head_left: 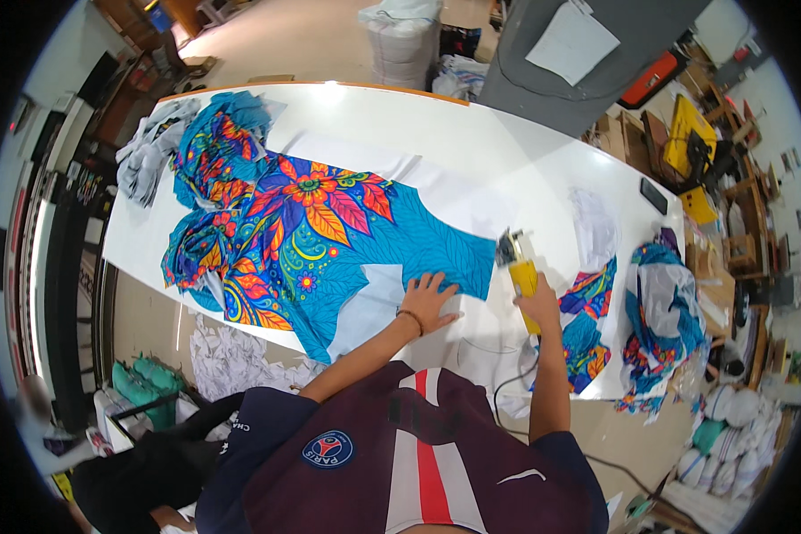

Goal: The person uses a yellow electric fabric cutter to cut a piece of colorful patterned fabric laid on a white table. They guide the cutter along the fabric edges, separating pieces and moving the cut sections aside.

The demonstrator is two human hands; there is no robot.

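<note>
White table (525, 147) bearing a long blue floral cloth (329, 227), under hand near its right end.
Cloth lying lengthwise from upper left to right, stretching leftward from the fingers; left hand (429, 304) nearer, unclenched, splayed flat on its lower edge; yellow power tool (525, 280) just off the right end, grasped in the right hand (541, 307), too small to tell whether touching cloth.
</note>
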